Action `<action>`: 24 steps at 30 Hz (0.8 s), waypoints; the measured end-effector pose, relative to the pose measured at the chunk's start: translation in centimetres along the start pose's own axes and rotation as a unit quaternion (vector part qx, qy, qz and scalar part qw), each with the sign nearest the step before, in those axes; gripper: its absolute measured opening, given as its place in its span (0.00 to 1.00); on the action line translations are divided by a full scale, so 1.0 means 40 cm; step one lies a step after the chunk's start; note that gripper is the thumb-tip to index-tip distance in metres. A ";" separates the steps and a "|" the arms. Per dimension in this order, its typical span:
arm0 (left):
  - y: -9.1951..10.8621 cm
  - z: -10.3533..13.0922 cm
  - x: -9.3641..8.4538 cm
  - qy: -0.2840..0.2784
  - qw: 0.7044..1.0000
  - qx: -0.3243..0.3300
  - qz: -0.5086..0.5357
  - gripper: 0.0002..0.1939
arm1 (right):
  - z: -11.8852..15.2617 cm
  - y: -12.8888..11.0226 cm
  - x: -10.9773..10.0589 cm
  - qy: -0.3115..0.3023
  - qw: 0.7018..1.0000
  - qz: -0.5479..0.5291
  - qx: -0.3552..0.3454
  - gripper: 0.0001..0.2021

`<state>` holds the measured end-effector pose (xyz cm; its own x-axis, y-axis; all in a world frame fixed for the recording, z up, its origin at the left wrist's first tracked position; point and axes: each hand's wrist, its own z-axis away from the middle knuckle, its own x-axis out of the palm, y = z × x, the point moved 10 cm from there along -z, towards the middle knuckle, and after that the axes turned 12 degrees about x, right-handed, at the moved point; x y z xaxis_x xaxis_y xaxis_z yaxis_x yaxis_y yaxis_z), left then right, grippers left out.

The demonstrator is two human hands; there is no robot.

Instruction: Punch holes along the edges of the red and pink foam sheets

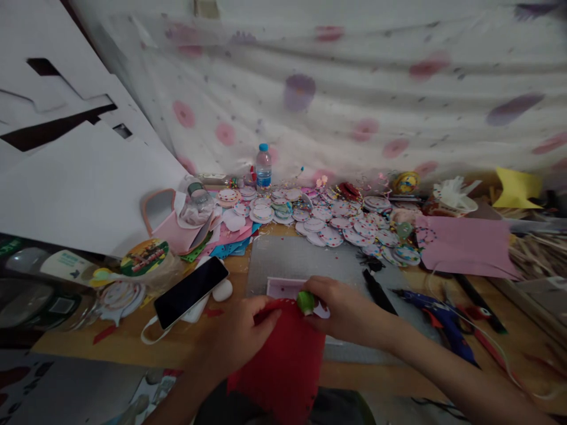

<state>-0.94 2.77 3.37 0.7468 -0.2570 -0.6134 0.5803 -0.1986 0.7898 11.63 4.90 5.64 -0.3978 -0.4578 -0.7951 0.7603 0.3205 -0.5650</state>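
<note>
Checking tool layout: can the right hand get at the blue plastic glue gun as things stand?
Probably yes: the glue gun lies largely uncovered beside the right forearm, though the right hand must first release the small, rounded green object.

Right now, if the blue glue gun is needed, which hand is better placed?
Probably the right hand: the glue gun lies to its right, though the green object it holds must go first. The left hand, farther away, pinches the red sheet.

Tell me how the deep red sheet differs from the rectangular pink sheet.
The deep red sheet is darker than the rectangular pink sheet. The left hand pinches the red sheet; no hand touches the pink sheet. The red sheet reaches over the lap; the pink sheet rests farther right. Both look thin.
</note>
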 end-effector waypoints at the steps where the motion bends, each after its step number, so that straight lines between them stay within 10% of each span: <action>1: 0.000 0.000 -0.001 0.003 1.000 0.000 -0.002 0.13 | 0.000 -0.001 -0.001 0.000 1.000 0.000 0.000 0.07; 24: -0.035 0.003 0.032 0.027 0.993 -0.025 0.111 0.13 | -0.022 0.068 0.072 -0.124 0.967 -0.215 0.055 0.11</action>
<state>-0.83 2.62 1.49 0.8735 -0.2372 -0.4251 0.4143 -0.0963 0.9050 12.10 5.19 1.62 -0.5638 -0.7186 -0.4071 0.6075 -0.0269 -0.7939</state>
